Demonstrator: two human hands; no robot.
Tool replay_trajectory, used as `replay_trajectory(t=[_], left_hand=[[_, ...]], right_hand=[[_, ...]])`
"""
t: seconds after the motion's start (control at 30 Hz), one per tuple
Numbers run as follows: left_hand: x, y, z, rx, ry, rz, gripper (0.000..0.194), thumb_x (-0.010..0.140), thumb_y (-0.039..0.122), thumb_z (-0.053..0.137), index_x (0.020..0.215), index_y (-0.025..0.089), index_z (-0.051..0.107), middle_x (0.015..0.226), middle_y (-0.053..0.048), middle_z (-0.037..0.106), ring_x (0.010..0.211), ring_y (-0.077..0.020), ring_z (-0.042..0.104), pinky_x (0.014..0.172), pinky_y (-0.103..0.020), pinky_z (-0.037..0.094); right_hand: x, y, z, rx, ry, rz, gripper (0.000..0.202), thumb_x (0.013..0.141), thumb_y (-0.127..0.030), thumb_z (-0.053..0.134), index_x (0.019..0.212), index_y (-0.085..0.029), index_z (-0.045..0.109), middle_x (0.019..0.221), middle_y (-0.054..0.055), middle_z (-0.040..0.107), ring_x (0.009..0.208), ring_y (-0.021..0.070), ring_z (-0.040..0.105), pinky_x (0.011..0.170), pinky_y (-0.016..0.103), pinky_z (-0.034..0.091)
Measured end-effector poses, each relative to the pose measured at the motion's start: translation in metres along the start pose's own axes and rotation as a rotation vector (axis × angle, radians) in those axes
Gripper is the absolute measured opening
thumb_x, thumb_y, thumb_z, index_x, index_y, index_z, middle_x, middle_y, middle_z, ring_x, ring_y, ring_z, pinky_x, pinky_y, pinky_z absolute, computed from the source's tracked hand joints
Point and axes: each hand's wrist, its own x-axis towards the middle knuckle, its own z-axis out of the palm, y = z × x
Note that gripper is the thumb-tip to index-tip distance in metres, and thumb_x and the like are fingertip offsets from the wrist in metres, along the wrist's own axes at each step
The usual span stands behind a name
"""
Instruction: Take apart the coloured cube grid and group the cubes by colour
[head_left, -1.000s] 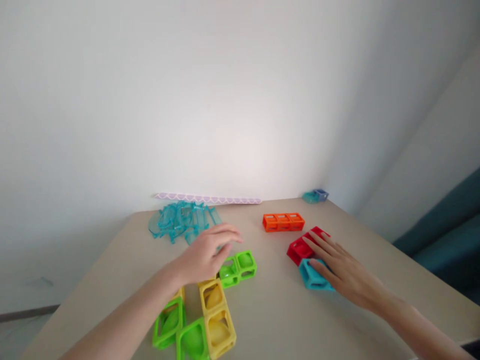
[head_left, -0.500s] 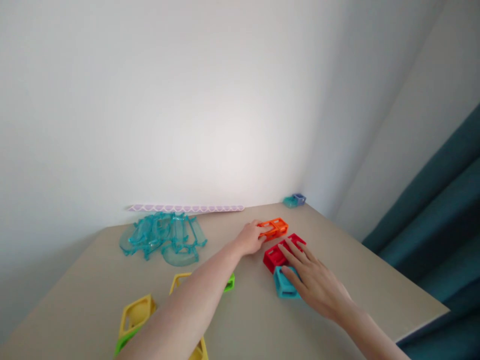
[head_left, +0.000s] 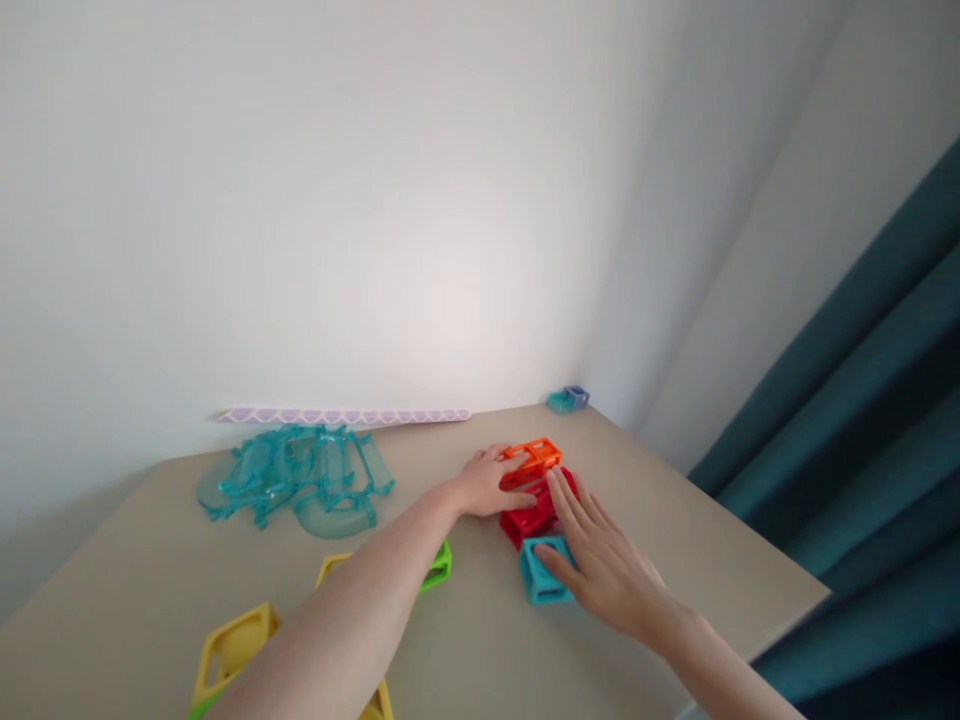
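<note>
Left hand [head_left: 487, 483]: fingers curled around the near end of the orange block [head_left: 531, 459], thumb along its side, clamped on it. The orange block is a long open-frame plastic piece with several square windows, glossy, tilted with one end raised; it sits at about 12 o'clock from the red block [head_left: 534, 510] and appears to touch its top edge.

Right hand [head_left: 596, 560]: fingers spread and nearly flat, palm down. The fingertips press on the red block; the thumb rests against the teal block [head_left: 541, 573]. It grips nothing, only lies on top of the two pieces.

Red block: the same open-frame type, opaque and glossy, lying flat on the worktop [head_left: 480, 640]. The teal block is a single hollow cube frame with rounded corners, butted against the red one at its 6 o'clock end.

Worktop: matte beige, smooth.

At 9 o'clock from the hands lies a loose heap of translucent turquoise pieces [head_left: 300, 475], curved and straight channel shapes, clear plastic. At 7 o'clock lie yellow frames [head_left: 229, 650] and a green frame [head_left: 439, 565], partly hidden by the left forearm. A lilac scalloped strip [head_left: 341, 415] lies along the wall. A small teal and blue piece [head_left: 568, 400] sits in the far corner at 1 o'clock.
</note>
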Motion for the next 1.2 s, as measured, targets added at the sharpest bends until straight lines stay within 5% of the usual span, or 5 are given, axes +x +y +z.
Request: replay_trajectory(t=[0.23,0.47,0.57,1.2], left_hand=[[-0.001,0.001,-0.003,-0.002,0.023,0.044,0.073,0.077,0.072,0.05,0.137,0.03,0.05,0.145,-0.008,0.045,0.131,-0.033,0.04,0.11,-0.047,0.029],[0.003,-0.003,-0.003,-0.019,0.055,0.046,0.05,0.098,0.047,0.026,0.131,0.024,0.056,0.139,-0.007,0.051,0.128,-0.0232,0.045,0.112,-0.039,0.03],[0.002,-0.002,-0.003,-0.009,0.049,0.05,0.047,0.097,0.042,0.031,0.133,0.023,0.054,0.141,-0.007,0.05,0.13,-0.0231,0.042,0.113,-0.04,0.028],[-0.004,0.003,-0.005,0.004,-0.003,0.034,0.067,0.085,0.062,0.046,0.14,0.026,0.045,0.146,-0.01,0.041,0.134,-0.0318,0.035,0.112,-0.045,0.026]], right_hand=[[-0.01,0.004,-0.02,0.069,-0.096,-0.203,0.079,0.094,-0.056,0.04,0.153,-0.018,0.005,0.157,0.01,0.009,0.144,0.0308,0.011,0.116,0.051,0.021],[-0.007,0.005,-0.022,0.099,-0.144,-0.214,0.071,0.094,-0.055,0.039,0.151,-0.02,0.018,0.155,0.008,0.017,0.143,0.0319,0.015,0.115,0.054,0.022],[-0.008,0.006,-0.021,0.106,-0.125,-0.214,0.07,0.094,-0.055,0.041,0.151,-0.021,0.018,0.155,0.008,0.016,0.143,0.032,0.015,0.115,0.053,0.022],[-0.003,0.019,-0.016,0.055,-0.145,-0.143,0.068,0.095,-0.055,0.036,0.151,-0.021,0.019,0.156,0.008,0.017,0.143,0.0317,0.013,0.115,0.058,0.018]])
